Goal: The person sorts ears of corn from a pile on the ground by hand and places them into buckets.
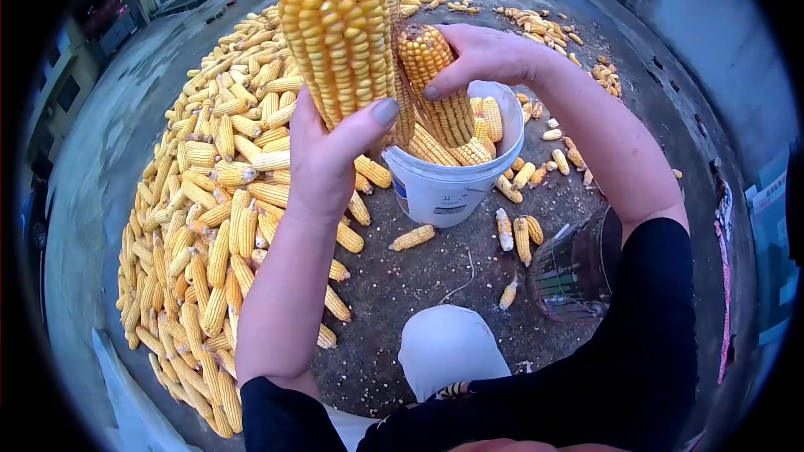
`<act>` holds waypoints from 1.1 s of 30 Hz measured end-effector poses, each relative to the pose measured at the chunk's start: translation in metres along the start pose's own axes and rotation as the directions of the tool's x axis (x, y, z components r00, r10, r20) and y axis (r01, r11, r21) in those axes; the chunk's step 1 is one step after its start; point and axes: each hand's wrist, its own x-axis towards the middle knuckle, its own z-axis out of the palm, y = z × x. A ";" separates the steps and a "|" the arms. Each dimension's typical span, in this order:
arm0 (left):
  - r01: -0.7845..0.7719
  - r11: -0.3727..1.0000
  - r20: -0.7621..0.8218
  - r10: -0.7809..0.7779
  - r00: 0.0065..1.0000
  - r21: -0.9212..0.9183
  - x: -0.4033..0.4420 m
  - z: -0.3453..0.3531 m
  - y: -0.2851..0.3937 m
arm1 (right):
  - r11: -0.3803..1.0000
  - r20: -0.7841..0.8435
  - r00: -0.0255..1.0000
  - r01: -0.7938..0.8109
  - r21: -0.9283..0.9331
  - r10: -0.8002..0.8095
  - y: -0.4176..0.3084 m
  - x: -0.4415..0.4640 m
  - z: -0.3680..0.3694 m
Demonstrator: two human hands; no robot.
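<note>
Near the white bucket (427,192), left hand (331,146) and right hand (486,57) had fingers (452,78) wrapped round corn cobs (339,42); these seemed stiff, light, best gripped mid-length.

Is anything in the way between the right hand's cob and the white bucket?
Nothing visible stands between the cob in the right hand and the white bucket; other cobs lie inside it.

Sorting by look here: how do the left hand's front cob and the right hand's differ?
In view, the front cob in the left hand looks larger than the darker cob in the right hand. The front cob is lighter yellow; the darker cob is more orange near its top. Both bear kernels.
</note>
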 end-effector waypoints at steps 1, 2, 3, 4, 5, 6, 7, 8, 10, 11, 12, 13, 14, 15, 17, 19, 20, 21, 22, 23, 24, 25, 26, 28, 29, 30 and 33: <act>-0.015 0.996 0.001 0.015 1.000 -0.087 0.019 0.022 -0.018 | 0.988 -0.061 0.993 -0.108 -0.112 0.102 0.019 -0.012 -0.023; 0.029 0.991 0.003 -0.029 1.000 -0.130 0.029 0.037 -0.030 | 0.985 -0.082 0.988 -0.140 -0.104 0.132 0.039 -0.022 -0.037; 0.075 0.983 0.000 -0.076 0.997 -0.170 0.037 0.046 -0.041 | 0.985 -0.173 0.982 -0.096 -0.146 0.070 0.082 -0.022 -0.052; 0.124 0.981 -0.026 -0.129 0.991 -0.150 0.041 0.048 -0.054 | 0.977 -0.241 0.962 -0.165 -0.136 0.129 0.113 -0.024 -0.062; 0.171 0.976 -0.052 -0.179 0.982 -0.133 0.043 0.047 -0.068 | 0.964 -0.307 0.933 -0.235 -0.122 0.188 0.136 -0.028 -0.073; 0.276 0.955 -0.050 -0.283 0.958 -0.112 0.045 0.042 -0.077 | 0.963 -0.339 0.914 -0.262 -0.066 0.225 0.151 -0.032 -0.082; 0.275 0.956 -0.065 -0.283 0.957 -0.102 0.046 0.037 -0.087 | 0.958 -0.361 0.894 -0.288 -0.009 0.265 0.166 -0.033 -0.090; 0.339 0.941 -0.062 -0.339 0.939 -0.012 0.047 0.031 -0.096 | 0.935 -0.482 0.832 -0.349 -0.068 0.276 0.172 -0.034 -0.094; 0.423 0.896 -0.083 -0.415 0.906 0.133 0.050 0.026 -0.107 | 0.946 -0.535 0.800 -0.325 -0.008 0.271 0.169 -0.037 -0.101; 0.427 0.894 -0.101 -0.417 0.904 0.135 0.051 0.027 -0.111 | 0.952 -0.550 0.797 -0.305 -0.007 0.251 0.166 -0.036 -0.105; 0.456 0.879 -0.097 -0.446 0.890 0.143 0.051 0.029 -0.115 | 0.927 -0.602 0.776 -0.344 -0.152 0.189 0.160 -0.034 -0.108; 0.485 0.862 -0.091 -0.477 0.874 0.149 0.051 0.029 -0.119 | 0.883 -0.659 0.740 -0.390 -0.261 0.132 0.159 -0.030 -0.109; 0.491 0.859 -0.105 -0.480 0.871 0.146 0.053 0.028 -0.122 | 0.906 -0.646 0.758 -0.331 -0.263 0.089 0.146 -0.031 -0.106; 0.474 0.844 -0.092 -0.466 0.880 0.252 0.053 0.028 -0.123 | 0.926 -0.631 0.774 -0.272 -0.261 0.049 0.132 -0.032 -0.100; 0.433 0.781 -0.059 -0.457 0.887 0.451 0.051 0.028 -0.125 | 0.951 -0.617 0.787 -0.205 -0.231 0.020 0.132 -0.022 -0.084; 0.331 0.765 -0.032 -0.377 0.926 0.552 0.061 0.025 -0.130 | 0.882 -0.375 0.915 -0.294 -0.370 0.148 0.148 -0.007 -0.067; 0.089 0.666 0.145 -0.288 0.946 0.741 0.068 0.019 -0.129 | 0.871 -0.335 0.941 -0.209 -0.445 0.054 0.187 0.005 -0.050; -0.181 0.512 0.340 -0.235 0.911 0.840 0.075 0.012 -0.127 | 0.752 -0.276 0.937 -0.338 -0.566 0.213 0.197 0.007 -0.037; -0.466 0.285 0.527 -0.197 0.827 0.838 0.082 0.002 -0.128 | 0.684 -0.305 0.946 -0.295 -0.668 0.110 0.206 0.002 -0.030; -0.605 0.117 0.611 -0.276 0.742 0.788 0.081 -0.003 -0.124 | 0.595 -0.318 0.948 -0.254 -0.763 -0.003 0.213 -0.005 -0.030; -0.524 0.172 0.539 -0.458 0.707 0.834 0.079 -0.007 -0.126 | 0.590 -0.313 0.950 -0.245 -0.769 -0.013 0.215 -0.012 -0.035; -0.424 0.210 0.454 -0.626 0.634 0.881 0.075 -0.014 -0.132 | 0.608 -0.318 0.946 -0.217 -0.764 -0.063 0.216 -0.019 -0.040; -0.432 0.304 0.526 -0.564 0.637 0.849 0.076 -0.024 -0.139 | 0.627 -0.318 0.941 -0.180 -0.758 -0.114 0.216 -0.024 -0.045; -0.401 0.290 0.495 -0.543 0.678 0.869 0.077 -0.024 -0.147 | 0.790 -0.335 0.939 -0.260 -0.555 0.075 0.211 -0.030 -0.057; -0.387 0.278 0.476 -0.519 0.710 0.879 0.078 -0.025 -0.151 | 0.823 -0.374 0.926 -0.253 -0.509 0.053 0.200 -0.033 -0.056; -0.358 0.224 0.418 -0.601 0.681 0.906 0.082 -0.023 -0.149 | 0.857 -0.390 0.921 -0.183 -0.482 -0.023 0.188 -0.033 -0.052; -0.306 0.120 0.276 -0.795 0.540 0.944 0.097 -0.010 -0.149 | 0.894 -0.402 0.908 -0.082 -0.441 -0.115 0.155 -0.030 -0.022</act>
